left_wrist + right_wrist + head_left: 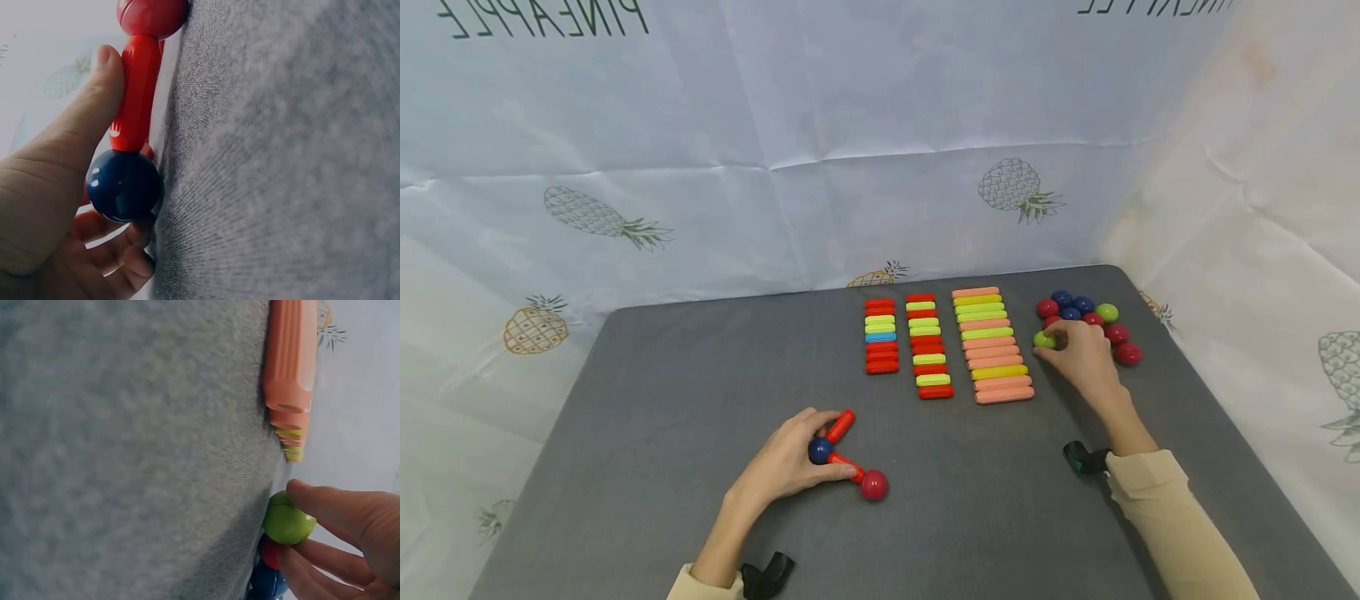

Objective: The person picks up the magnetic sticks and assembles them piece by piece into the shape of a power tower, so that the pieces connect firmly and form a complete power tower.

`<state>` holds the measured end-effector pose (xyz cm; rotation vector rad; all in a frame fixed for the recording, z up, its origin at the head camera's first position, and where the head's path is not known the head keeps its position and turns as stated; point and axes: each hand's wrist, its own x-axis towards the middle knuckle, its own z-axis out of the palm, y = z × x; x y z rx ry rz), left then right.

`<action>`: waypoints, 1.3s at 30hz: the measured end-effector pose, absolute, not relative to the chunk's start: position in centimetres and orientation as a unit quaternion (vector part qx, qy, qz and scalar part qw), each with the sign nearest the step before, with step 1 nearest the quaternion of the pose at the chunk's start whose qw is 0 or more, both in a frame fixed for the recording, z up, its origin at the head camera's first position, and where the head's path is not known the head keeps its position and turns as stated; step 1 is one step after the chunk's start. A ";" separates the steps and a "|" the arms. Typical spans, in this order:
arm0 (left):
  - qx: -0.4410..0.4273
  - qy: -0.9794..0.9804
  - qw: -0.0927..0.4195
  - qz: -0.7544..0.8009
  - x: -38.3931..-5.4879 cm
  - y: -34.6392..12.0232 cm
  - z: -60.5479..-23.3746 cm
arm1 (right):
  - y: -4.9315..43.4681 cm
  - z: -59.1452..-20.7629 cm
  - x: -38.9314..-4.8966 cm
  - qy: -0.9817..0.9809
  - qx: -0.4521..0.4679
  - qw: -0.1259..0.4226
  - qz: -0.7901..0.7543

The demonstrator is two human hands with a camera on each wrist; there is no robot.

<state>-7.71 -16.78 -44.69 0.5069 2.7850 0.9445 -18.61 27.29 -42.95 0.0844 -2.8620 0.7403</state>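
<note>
My left hand (786, 460) grips a joined piece of magnetic-style building parts, low over the grey table. Its blue ball (820, 451) links two short red rods, and a red ball (874, 485) caps the nearer rod (139, 94). In the left wrist view the thumb lies along that rod, with the other fingers curled near the blue ball. Over at the right, my right hand (1084, 360) pinches a light green ball (287, 522) between thumb and fingers, at the near-left edge of a cluster of balls; the hand covers part of the cluster.
The cluster holds red balls (1127, 354), dark blue balls (1083, 305) and another green ball (1107, 313). Left of it lie a column of long pink, yellow and green rods (1003, 395) and two columns of short rods (882, 357). A pineapple-print sheet (775, 217) hangs behind the table (662, 417).
</note>
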 end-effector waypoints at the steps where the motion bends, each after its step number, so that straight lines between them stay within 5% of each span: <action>1: 0.170 0.929 0.078 0.318 -7.7 -16.8 -44.7 | 27.2 -43.0 -18.6 -0.964 0.027 0.093 0.249; 7: 0.179 0.927 0.074 0.320 -7.6 -17.0 -44.8 | 27.0 -43.1 -18.8 -0.967 0.017 0.083 0.242; 17: 0.169 0.934 0.076 0.305 -7.4 -17.0 -44.7 | 22.7 -40.0 -16.8 -0.922 0.105 0.148 0.341; 27: 0.158 0.938 0.077 0.297 -7.4 -16.9 -44.8 | 13.2 -39.5 -13.3 -0.879 0.250 0.027 0.405; 39: 0.125 0.940 0.038 0.314 -8.3 -15.6 -44.9 | 7.8 -42.4 -12.1 -0.875 0.328 -0.042 0.355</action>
